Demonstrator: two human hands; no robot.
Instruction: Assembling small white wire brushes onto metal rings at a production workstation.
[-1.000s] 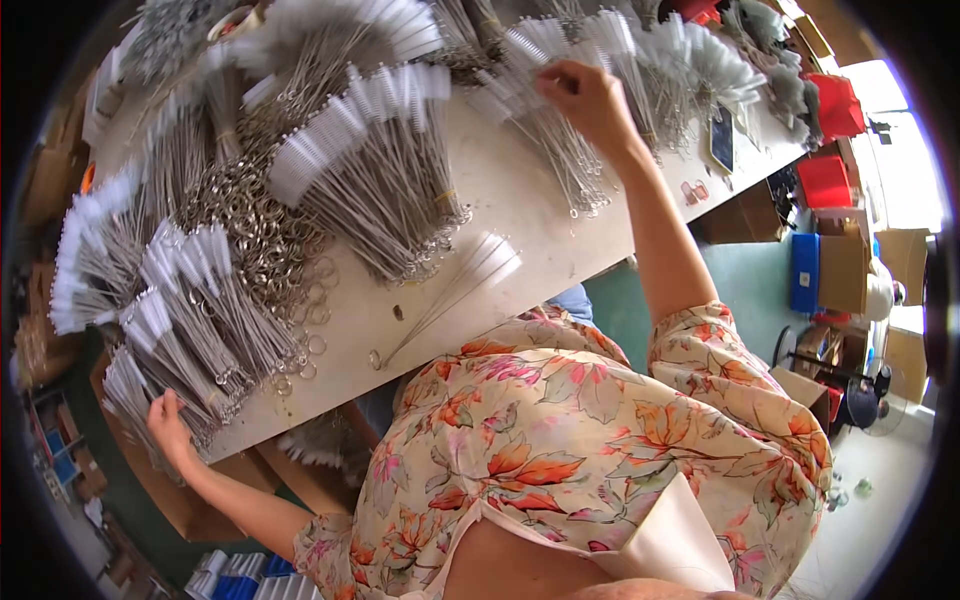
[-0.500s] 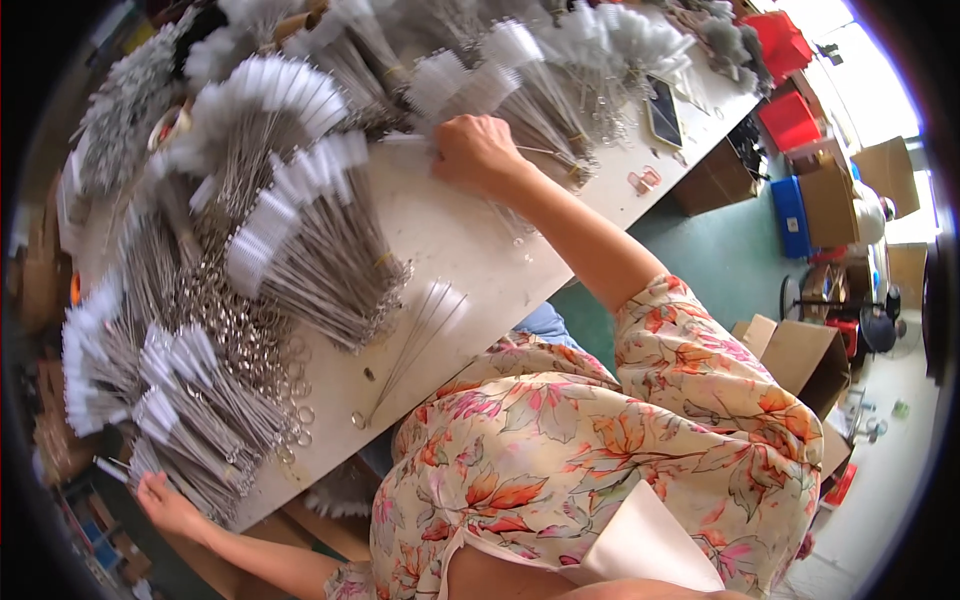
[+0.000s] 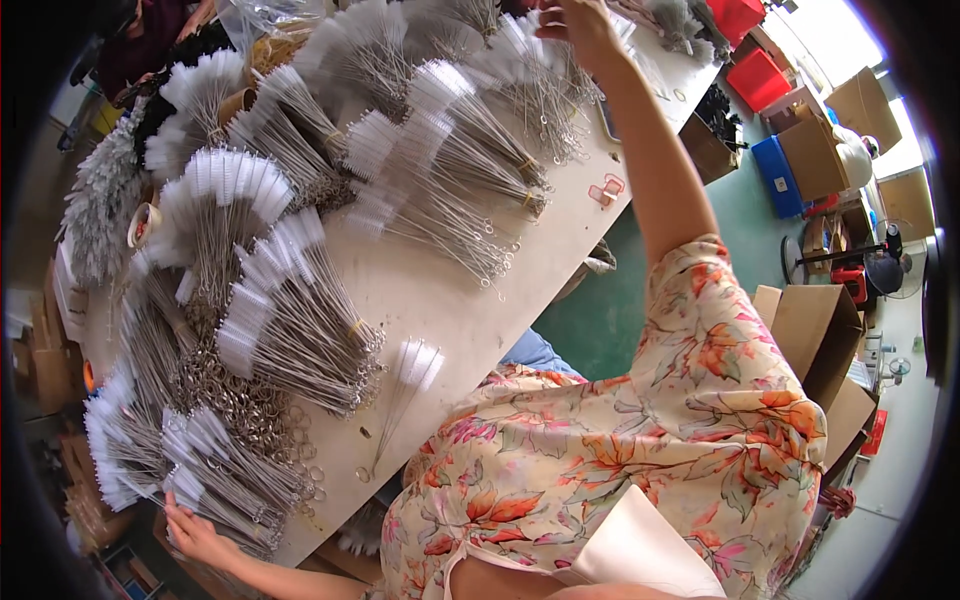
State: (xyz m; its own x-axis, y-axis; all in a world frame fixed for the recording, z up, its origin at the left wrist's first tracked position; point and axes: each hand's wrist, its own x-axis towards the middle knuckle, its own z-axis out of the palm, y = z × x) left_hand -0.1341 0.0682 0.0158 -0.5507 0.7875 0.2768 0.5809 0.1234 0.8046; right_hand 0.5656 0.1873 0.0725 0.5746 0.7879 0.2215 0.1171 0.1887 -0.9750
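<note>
Wire cleaning brushes with white bristle heads and looped wire ends lie in bundles over the white table. My left hand is at the lower left bundle, thumb and finger pinched by a white bristle end; it seems to hold a brush, mostly hidden. My right hand is stretched to the far side above the brushes, cut by the upper edge, its visible fingers apart and nothing seen in them. A fanned layer of brushes lies mid-table. A few loose brushes lie close to me.
Loose metal rings lie near the lower left bundle. A phone is partly behind my right forearm. A red-and-clear clip-like piece lies by the right edge. Cardboard boxes, a blue bin and a fan stand beyond.
My right hand has moved from mid-table to the far side, and a fanned layer of brushes now lies where it was. My left hand stays by the lower left bundle. The view has shifted.
</note>
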